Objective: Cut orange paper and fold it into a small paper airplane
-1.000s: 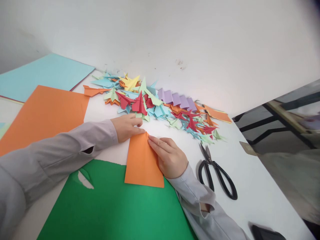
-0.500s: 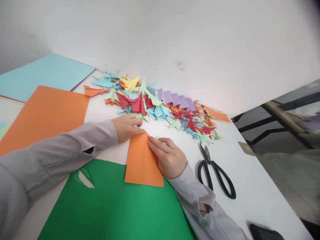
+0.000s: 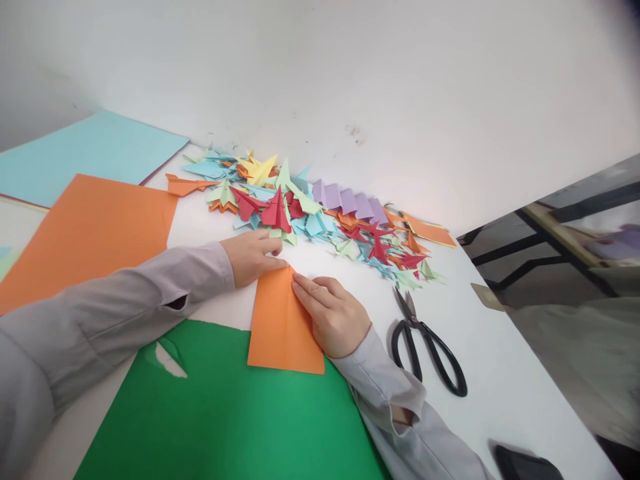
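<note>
A small orange sheet of paper (image 3: 283, 333) lies partly on the white table and partly over the green sheet (image 3: 225, 407). A faint crease runs down its middle. At its top left edge, my left hand (image 3: 250, 257) is closed, with curled fingers and the thumb tip pressing the paper. My right hand (image 3: 340, 317) pinches the top right edge, its fingers held together; the right side there is partly covered by this hand. The two hands' fingertips nearly meet at the top of the crease.
Folded paper planes (image 3: 275, 210) in several colours lie heaped along the wall, with a purple pleated paper (image 3: 350, 201) among them. Black-handled scissors (image 3: 425, 340) lie open at right. A large orange sheet (image 3: 100, 227) and blue sheets (image 3: 95, 153) are at left. A black object (image 3: 525, 462) sits near front right.
The whole view has shifted very slightly. Both hands stay at the top of the small orange paper, with no clear movement against it.
</note>
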A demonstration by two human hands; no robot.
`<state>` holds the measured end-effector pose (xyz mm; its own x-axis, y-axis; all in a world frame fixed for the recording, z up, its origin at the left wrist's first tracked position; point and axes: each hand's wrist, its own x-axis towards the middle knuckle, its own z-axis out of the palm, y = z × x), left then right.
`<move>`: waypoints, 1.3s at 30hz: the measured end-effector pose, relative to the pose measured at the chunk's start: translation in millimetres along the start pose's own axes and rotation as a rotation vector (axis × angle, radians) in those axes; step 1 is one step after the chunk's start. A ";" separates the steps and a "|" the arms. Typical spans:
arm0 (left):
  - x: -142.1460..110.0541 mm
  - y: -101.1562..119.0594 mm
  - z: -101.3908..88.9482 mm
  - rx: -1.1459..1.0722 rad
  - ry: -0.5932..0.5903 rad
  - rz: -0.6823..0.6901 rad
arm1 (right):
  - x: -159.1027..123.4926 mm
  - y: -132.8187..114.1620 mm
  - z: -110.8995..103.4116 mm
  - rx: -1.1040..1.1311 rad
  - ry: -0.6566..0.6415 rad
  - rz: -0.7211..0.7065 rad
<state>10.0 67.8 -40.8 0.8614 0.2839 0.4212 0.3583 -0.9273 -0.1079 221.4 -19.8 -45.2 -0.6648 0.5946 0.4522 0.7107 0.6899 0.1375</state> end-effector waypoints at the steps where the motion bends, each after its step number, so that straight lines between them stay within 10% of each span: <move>1: 0.0 0.0 -0.1 0.000 -0.001 0.000 | 0.1 -0.1 -0.1 0.000 0.004 -0.002; 39: 0.0 5.0 -1.9 0.080 -0.077 -0.050 | 3.2 -1.9 -1.6 0.001 0.015 0.005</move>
<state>11.1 62.8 -39.7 0.8660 0.3498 0.3574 0.4261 -0.8902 -0.1614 218.3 -19.9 -42.5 -0.6576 0.5916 0.4665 0.7137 0.6874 0.1344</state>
